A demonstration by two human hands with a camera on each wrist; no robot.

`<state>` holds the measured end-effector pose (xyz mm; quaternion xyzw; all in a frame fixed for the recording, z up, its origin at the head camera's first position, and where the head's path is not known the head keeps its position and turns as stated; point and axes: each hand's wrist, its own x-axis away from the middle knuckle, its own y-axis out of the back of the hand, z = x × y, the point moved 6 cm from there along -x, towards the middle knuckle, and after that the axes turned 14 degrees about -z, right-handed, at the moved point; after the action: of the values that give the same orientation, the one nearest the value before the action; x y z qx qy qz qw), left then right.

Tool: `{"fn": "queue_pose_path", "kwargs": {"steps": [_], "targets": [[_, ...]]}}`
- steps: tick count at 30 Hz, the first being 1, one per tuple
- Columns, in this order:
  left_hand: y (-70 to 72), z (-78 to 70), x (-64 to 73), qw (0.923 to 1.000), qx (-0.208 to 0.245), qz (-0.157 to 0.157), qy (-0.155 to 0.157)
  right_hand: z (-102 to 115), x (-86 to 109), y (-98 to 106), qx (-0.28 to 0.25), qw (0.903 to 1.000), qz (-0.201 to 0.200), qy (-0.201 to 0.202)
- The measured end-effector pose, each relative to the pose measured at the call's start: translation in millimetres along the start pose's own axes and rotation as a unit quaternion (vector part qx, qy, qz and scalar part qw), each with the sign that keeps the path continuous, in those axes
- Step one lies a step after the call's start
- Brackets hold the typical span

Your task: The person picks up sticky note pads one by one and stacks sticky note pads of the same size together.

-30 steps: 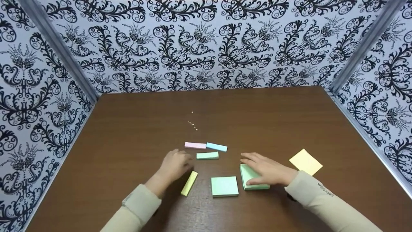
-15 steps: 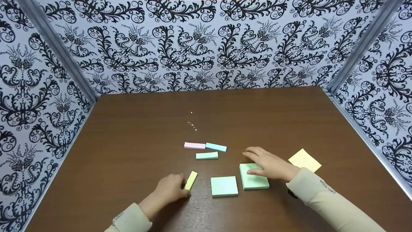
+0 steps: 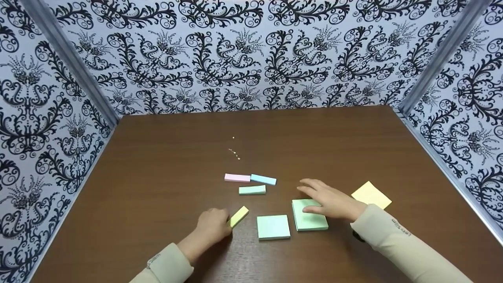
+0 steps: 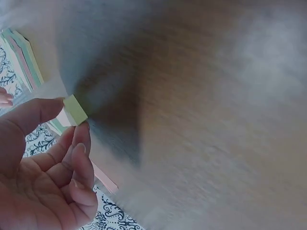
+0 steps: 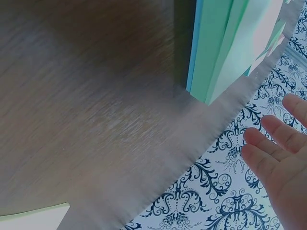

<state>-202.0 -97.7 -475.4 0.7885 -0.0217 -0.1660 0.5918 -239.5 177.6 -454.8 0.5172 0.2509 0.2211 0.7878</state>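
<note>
As only left wrist view shows, fingertips [image 4: 55,108] pinch the yellow pad [image 4: 76,110].

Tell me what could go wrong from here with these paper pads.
The left hand pinches the narrow yellow pad near one end, so it might twist or slip. Moved forward low, it could bump the green strip pad ahead. The right hand has its thumb over the rightmost green stack and might nudge it.
</note>
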Motion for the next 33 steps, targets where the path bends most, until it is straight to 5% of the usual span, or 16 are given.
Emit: {"fn": "queue_pose_path", "kwargs": {"steps": [6,16,24,33], "targets": [[-3.7,-4.5,-11.7,0.9981,-0.053,-0.024,-0.02,2,-3.0,3,0.007,0.9999,-0.002,0.009],[-0.4,-20.2,-26.9,0.9863,-0.099,-0.107,-0.077,28,-23.4,0,0.078,0.9888,-0.038,0.121],[-8.9,-27.0,-44.1,0.9932,-0.063,-0.074,-0.064,52,-44.9,-13,0.138,0.9721,-0.05,0.183],[-18.1,-36.2,-59.9,0.9936,-0.04,-0.061,-0.086,61,-68.8,-29,0.116,0.9765,-0.009,0.181]]}}
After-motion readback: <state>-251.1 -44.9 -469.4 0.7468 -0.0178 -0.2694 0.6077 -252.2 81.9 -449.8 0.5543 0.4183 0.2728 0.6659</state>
